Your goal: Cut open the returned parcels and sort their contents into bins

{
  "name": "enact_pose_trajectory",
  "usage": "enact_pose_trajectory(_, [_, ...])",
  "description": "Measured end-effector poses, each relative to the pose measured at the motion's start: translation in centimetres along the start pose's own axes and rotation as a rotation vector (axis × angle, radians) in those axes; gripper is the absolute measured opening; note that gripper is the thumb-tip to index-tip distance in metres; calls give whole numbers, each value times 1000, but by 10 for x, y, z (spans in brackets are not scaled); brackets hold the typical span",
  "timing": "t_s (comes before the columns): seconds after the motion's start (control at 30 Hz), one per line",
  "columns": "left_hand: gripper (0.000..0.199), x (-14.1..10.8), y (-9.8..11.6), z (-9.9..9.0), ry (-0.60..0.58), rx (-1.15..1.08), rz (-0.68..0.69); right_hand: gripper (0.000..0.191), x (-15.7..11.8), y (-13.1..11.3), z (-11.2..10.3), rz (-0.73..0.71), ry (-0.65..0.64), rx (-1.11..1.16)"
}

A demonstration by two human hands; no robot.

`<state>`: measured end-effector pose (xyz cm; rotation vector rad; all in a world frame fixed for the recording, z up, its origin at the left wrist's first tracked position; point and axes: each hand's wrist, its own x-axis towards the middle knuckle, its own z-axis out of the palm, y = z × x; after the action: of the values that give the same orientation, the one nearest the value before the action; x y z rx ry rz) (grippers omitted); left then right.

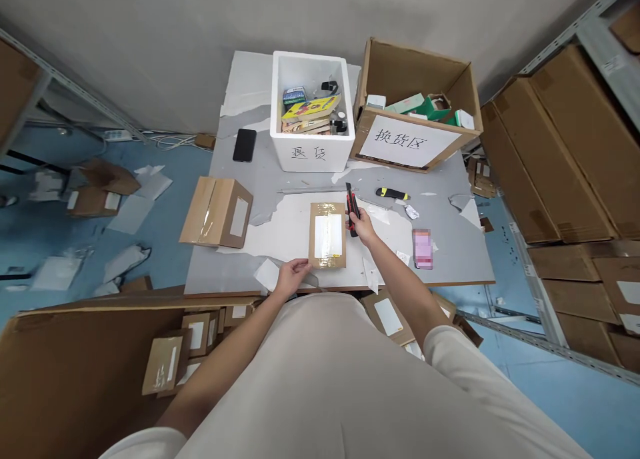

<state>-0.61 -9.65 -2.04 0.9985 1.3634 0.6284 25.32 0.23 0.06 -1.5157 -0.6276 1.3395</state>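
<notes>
A small taped cardboard box (pixel 314 246) with a white label lies flat in front of me on the worktable (pixel 280 236). My left hand (pixel 293 277) grips its near left corner, fingers closed there. In my right hand (pixel 363 226) is a red and black utility knife (pixel 353 206), held upright along the box's right side with its tip pointing away from me. A second utility knife, yellow and black (pixel 393 193), rests on the table farther right. Beside it is a crumpled bit of paper (pixel 411 212).
At the back stand a white foam box (pixel 313 154) of books and small goods and a large carton (pixel 367 136) of small packages. A closed carton (pixel 215 212) and a black phone (pixel 245 144) are on the left, a pink printed item (pixel 423 249) on the right. Parcels fill a bin (pixel 100 352) below.
</notes>
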Motion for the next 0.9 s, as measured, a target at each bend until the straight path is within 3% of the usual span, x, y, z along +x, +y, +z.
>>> enact_pose_trajectory(0.13, [56, 7, 5, -7, -12, 134, 49, 34, -32, 13, -16, -18, 28, -11])
enact_pose_trajectory(0.23, [73, 22, 19, -8, -55, 224, 152, 40, -71, 27, -31, 7, 56, -3])
enact_pose_trajectory(0.37, [84, 75, 55, 1, -89, 337, 281, 41, -130, 52, -35, 83, 96, 114])
enact_pose_trajectory(0.5, [68, 138, 89, 16, -66, 407, 378, 42, -168, 68, -21, 194, 81, 271])
enact_pose_trajectory(0.57, [55, 156, 97, 22, -94, 450, 414, 45, -173, 68, -13, 221, 92, 340])
enact_pose_trajectory(0.67, [45, 163, 100, 23, -119, 467, 414, 47, -170, 65, -7, 225, 129, 384])
enact_pose_trajectory(0.8, [42, 145, 93, 5, -27, 427, 387, 45, -155, 58, -15, 178, 159, 360])
enact_pose_trajectory(0.9, [38, 114, 75, -18, 117, 429, 370, 43, -130, 46, -26, 72, 189, 334])
